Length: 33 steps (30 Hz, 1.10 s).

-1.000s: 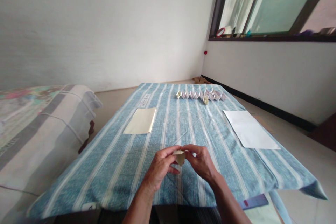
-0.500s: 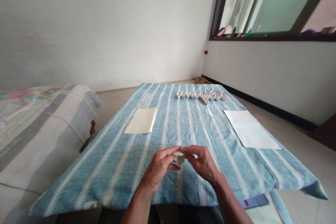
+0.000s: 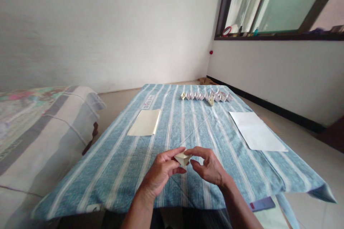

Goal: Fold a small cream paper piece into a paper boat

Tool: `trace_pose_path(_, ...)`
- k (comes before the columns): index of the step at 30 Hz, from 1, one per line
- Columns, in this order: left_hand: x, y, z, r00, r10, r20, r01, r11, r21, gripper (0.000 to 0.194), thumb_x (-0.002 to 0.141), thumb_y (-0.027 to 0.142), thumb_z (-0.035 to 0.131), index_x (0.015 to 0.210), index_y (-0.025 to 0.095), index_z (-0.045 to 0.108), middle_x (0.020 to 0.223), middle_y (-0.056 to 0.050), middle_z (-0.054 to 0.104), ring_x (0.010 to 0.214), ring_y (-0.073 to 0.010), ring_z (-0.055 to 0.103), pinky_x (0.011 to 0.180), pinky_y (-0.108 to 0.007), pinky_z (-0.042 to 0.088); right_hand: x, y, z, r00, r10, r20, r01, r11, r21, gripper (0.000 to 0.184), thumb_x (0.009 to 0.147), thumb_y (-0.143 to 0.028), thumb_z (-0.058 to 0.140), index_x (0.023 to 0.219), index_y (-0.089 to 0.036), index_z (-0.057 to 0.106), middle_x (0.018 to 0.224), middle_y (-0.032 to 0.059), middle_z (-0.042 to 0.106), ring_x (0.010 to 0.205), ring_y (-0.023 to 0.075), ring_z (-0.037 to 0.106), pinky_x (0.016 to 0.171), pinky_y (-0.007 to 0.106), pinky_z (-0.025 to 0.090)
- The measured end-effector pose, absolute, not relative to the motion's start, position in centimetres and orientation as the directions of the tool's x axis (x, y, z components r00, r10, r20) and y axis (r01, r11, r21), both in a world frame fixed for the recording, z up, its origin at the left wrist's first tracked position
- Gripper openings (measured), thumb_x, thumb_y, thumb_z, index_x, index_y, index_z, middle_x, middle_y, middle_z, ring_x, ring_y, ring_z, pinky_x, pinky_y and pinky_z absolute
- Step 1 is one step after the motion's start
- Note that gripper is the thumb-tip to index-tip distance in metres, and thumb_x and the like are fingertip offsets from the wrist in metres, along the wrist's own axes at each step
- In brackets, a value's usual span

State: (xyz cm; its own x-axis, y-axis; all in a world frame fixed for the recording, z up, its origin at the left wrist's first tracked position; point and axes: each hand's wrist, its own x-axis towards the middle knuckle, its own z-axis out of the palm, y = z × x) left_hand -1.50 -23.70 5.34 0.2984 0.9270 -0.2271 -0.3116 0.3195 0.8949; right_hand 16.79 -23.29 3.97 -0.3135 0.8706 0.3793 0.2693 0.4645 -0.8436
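Observation:
A small cream folded paper piece [image 3: 182,159] is held just above the near part of the table. My left hand [image 3: 161,170] grips its left side, thumb and fingers closed on it. From the right, my right hand [image 3: 208,168] has its index finger on the paper's upper right corner, the thumb close by at the right edge. The paper shows a flat top with a pointed lower part. Fingertips hide some of its edges.
A blue striped cloth [image 3: 107,171] covers the table. Cream sheets [image 3: 144,122] lie at left, white sheets [image 3: 256,130] at right. Several folded paper pieces [image 3: 201,96] stand in a row at the back. A dark blue flat object [image 3: 262,204] sits below the front right edge.
The folded paper has turned, so more of its top faces me. My right thumb has moved away from the index finger, while my left hand keeps its grip.

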Motion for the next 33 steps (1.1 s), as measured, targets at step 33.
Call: trace_pose_path(33,-1.5,-23.4,6.5,0.273,0.96,-0.063,0.115,0.032,0.993,0.022,0.076,0.037,0.071,0.079,0.016,0.077,0.071,0.0,0.063,0.074,-0.0158,0.053,0.069,-0.025,0.039,16.7,-23.2,3.9,-0.33,0.927,0.18,0.031,0.201,-0.979,0.016,0.083,-0.027,0.064,0.088,-0.02,0.078,0.078,0.0028,0.073,0.072,0.0164,0.063,0.071,0.027,0.046)
